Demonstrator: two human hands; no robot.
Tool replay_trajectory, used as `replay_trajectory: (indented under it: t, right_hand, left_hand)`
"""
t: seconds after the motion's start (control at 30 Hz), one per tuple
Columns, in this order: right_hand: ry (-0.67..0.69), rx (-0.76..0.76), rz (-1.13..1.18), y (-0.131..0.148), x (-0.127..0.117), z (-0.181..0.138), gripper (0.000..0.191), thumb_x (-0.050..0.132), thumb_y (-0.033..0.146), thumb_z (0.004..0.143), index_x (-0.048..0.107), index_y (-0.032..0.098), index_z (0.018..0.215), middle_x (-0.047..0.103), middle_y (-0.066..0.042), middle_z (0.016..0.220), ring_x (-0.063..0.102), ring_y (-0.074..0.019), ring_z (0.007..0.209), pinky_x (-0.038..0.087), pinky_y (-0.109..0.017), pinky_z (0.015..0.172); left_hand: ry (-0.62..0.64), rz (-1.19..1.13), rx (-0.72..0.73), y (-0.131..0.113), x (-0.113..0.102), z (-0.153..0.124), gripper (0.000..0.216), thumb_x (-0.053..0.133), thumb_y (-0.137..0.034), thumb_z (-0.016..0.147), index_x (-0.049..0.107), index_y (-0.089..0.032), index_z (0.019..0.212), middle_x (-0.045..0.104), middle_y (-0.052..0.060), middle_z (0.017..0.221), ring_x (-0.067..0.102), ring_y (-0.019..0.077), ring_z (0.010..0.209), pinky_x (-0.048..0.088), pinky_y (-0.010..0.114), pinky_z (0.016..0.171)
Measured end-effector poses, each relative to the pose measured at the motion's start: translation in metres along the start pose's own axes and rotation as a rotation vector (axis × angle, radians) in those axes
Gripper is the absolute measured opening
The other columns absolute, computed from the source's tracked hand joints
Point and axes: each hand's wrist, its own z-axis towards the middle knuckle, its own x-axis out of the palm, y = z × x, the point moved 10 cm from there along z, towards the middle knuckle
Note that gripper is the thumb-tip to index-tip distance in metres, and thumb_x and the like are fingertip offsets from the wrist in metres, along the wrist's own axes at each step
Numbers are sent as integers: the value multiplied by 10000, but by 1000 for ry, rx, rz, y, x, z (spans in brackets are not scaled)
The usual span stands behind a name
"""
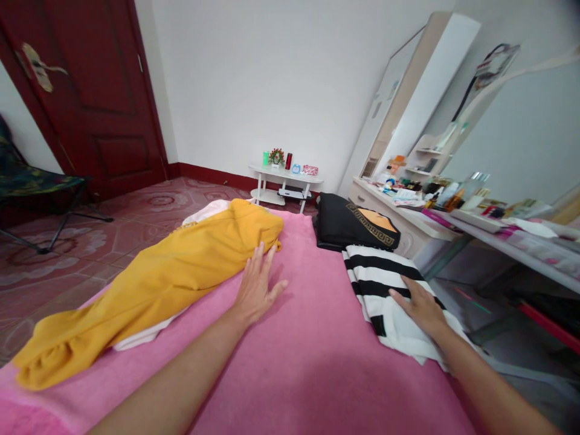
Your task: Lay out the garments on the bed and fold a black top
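Observation:
My left hand (257,284) lies flat and open on the pink blanket (308,356), its fingertips touching the edge of a long yellow garment (158,284) that stretches to the left. A white cloth (140,335) peeks out under the yellow one. My right hand (419,307) rests palm down on a folded black-and-white striped garment (385,284) at the bed's right edge. Behind the striped piece sits a folded black garment (351,223) with a gold and orange print.
A dresser (408,223) crowded with bottles and a mirror stands to the right. A small white side table (285,181) is against the far wall. A dark red door (90,90) and a folding chair (36,187) are at left, over a patterned tile floor.

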Motion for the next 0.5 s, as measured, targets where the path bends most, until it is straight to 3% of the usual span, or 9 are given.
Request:
replay_trajectory:
  t: [0.07, 0.2, 0.3, 0.43, 0.5]
  right_hand:
    - [-75, -11, -51, -3, 7, -13, 656, 372, 605, 846, 453, 168, 1328, 519, -140, 1332, 494, -313, 1202, 399, -460, 982]
    - [-115, -24, -62, 6, 4, -24, 666, 319, 624, 865, 446, 171, 1338, 520, -129, 1333, 501, -310, 1193, 401, -445, 985]
    - [-124, -31, -38, 8, -2, -24, 650, 312, 614, 864, 471, 175, 1316, 534, -122, 1314, 509, -306, 1178, 409, -438, 975]
    - [-152, -43, 14, 2, -3, -24, 608, 333, 589, 853, 501, 194, 1284, 550, -105, 1285, 521, -297, 1153, 414, -428, 963]
    - [-169, -48, 37, -2, -5, -23, 566, 360, 565, 840, 532, 200, 1237, 567, -104, 1245, 536, -294, 1117, 427, -424, 931]
  left_hand:
    - [41, 41, 10, -1, 5, -1, 841, 501, -545, 843, 69, -241, 1497, 1, 105, 1573, 37, 300, 1435, 138, 527, 1128]
    - [268, 143, -56, 5, 32, -7, 847, 626, -454, 754, 236, -212, 1466, 79, 147, 1563, 85, 360, 1420, 139, 555, 1111]
    - [204, 183, -48, 2, 25, -7, 851, 647, -406, 743, 249, -187, 1462, 38, 152, 1565, 47, 337, 1428, 136, 540, 1117]
    - [288, 188, 89, -10, 33, -11, 412, 566, -373, 831, 590, -258, 1226, 233, 68, 1539, 119, 326, 1421, 137, 552, 1117]
    - [326, 182, 105, -10, 36, -13, 344, 539, -380, 850, 641, -256, 1154, 341, 73, 1491, 170, 330, 1409, 151, 559, 1112]
